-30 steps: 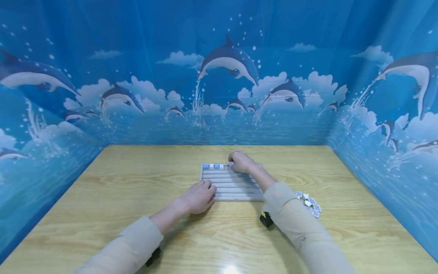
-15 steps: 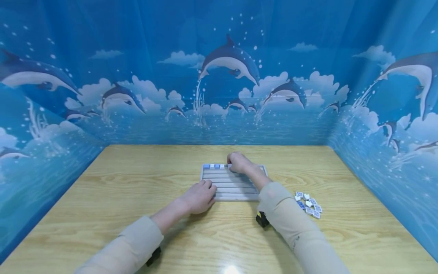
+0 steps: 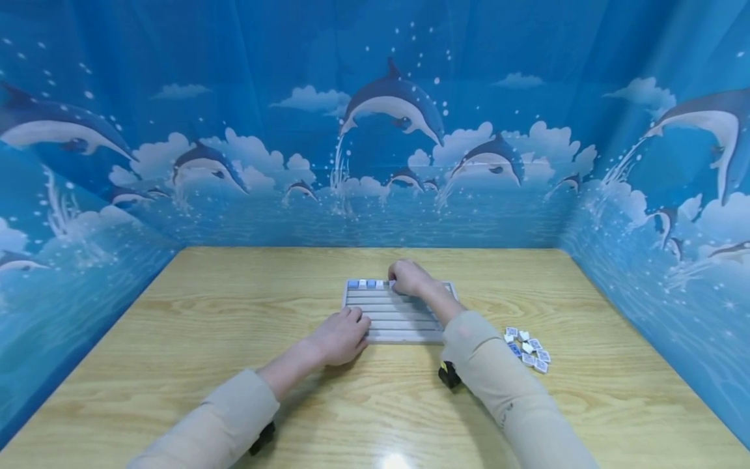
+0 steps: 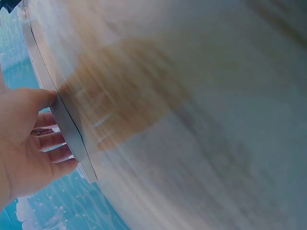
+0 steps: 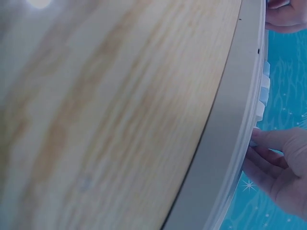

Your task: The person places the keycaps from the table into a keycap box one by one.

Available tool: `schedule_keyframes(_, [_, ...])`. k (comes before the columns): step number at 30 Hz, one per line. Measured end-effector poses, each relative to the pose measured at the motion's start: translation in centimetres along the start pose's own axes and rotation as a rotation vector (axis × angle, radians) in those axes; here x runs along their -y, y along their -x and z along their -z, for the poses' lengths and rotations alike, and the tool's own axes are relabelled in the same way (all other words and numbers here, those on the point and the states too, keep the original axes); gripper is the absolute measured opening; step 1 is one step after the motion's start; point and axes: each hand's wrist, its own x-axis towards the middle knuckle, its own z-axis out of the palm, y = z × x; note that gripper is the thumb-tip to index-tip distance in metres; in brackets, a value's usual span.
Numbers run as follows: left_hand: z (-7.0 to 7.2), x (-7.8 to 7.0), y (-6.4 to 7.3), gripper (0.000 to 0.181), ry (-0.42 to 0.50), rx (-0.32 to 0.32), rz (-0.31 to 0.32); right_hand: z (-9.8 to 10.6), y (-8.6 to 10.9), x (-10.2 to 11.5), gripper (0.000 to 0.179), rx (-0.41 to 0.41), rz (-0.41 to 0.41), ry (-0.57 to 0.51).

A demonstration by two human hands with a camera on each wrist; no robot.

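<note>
A pale grey slatted tray lies on the table. Along its back row stand several small blue and white tiles, starting from the left end. My left hand holds the tray's front left corner; in the left wrist view its thumb lies against the front edge and the fingers reach over the top. At the back row, just right of the set tiles, my right hand pinches a small tile between thumb and fingers. Most of that tile is hidden by the fingers.
Several loose white and blue tiles lie in a cluster on the wooden table, right of the tray and beside the right sleeve. A dolphin-printed blue curtain encloses the back and sides.
My right hand has shifted slightly left along the back row with the tile, and its forearm moved left, exposing more of the loose tiles. The left hand stays where it was.
</note>
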Motion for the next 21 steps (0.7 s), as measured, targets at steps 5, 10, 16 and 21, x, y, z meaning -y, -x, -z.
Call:
schedule_keyframes(5, [0.07, -0.09, 0.06, 0.019, 0.003, -0.011, -0.007, 0.01, -0.03, -0.14, 0.013, -0.006, -0.008, 0.017])
schedule_keyframes(10, [0.27, -0.13, 0.14, 0.019, 0.003, -0.016, -0.006, -0.04, -0.14, -0.27, 0.013, -0.011, 0.004, 0.021])
schedule_keyframes(16, [0.25, -0.11, 0.08, 0.020, -0.008, -0.020, -0.015, -0.14, -0.07, -0.37, 0.012, -0.011, 0.040, 0.045])
schedule_keyframes(21, [0.10, -0.05, 0.03, 0.019, -0.006, -0.027, -0.019, -0.13, -0.07, -0.38, 0.014, 0.000, 0.035, 0.055])
